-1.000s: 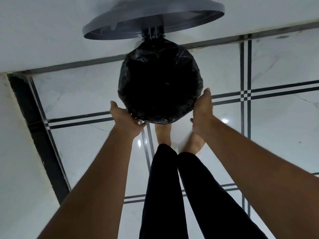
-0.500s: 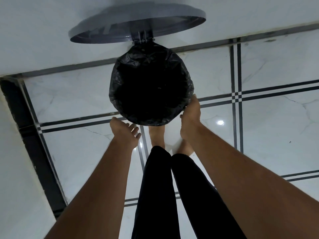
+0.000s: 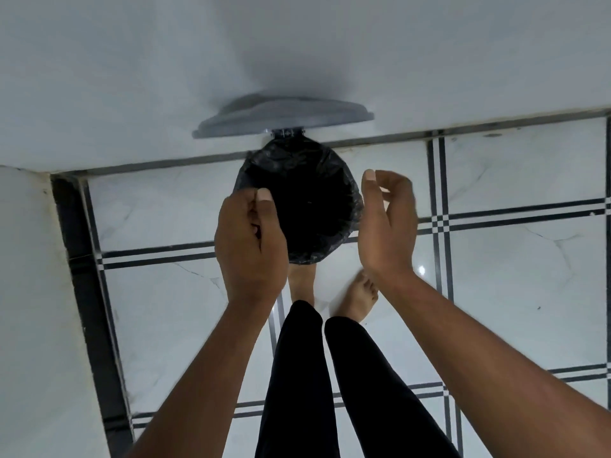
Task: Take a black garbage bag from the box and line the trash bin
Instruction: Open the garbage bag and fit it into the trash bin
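The round trash bin (image 3: 353,211) stands on the floor against the wall, seen from above. The black garbage bag (image 3: 297,166) lines it, its edge folded over the rim all round. The grey lid (image 3: 284,119) stands open and leans back on the wall. My left hand (image 3: 249,246) hovers over the bin's left rim with its fingers loosely curled in and nothing in them. My right hand (image 3: 386,223) hangs beside the right rim, fingers spread, clear of the bag. No box is in view.
A white wall (image 3: 297,44) runs behind the bin, and another white surface (image 3: 29,292) stands at the left past a black floor border (image 3: 86,292). My bare feet (image 3: 358,299) and black trouser legs (image 3: 297,375) are just in front of the bin on the white tiled floor (image 3: 512,292).
Both hands have come off the bag's rim and risen towards the camera. The left fingers have curled in and the right hand has spread. The view has tilted, so the bin sits lower in the frame.
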Available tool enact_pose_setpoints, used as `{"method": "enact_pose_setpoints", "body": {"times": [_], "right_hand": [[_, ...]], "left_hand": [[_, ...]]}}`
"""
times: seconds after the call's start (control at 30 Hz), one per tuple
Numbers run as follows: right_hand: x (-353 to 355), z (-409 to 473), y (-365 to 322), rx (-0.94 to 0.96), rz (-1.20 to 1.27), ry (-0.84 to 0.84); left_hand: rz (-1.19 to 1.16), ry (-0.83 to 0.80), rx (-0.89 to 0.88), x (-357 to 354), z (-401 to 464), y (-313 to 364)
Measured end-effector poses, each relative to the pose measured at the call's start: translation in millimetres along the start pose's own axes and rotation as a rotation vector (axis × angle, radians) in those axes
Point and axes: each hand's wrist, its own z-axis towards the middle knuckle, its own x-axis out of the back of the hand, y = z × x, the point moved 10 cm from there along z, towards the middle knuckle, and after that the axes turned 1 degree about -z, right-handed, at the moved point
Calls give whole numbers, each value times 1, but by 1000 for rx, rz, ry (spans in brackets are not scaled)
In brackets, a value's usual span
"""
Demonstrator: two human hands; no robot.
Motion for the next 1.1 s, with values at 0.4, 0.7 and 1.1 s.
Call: {"method": "enact_pose_setpoints", "body": {"times": [0.4, 0.7, 1.1], "right_hand": [[-31, 33, -125, 327, -236, -233], [-58, 47, -93, 378, -418, -217], [-57, 4, 34, -54, -665, -556]], "left_hand": [[382, -153, -218, 0, 86, 80], [363, -270, -128, -22, 101, 40], [551, -774, 200, -53, 12, -92]]}}
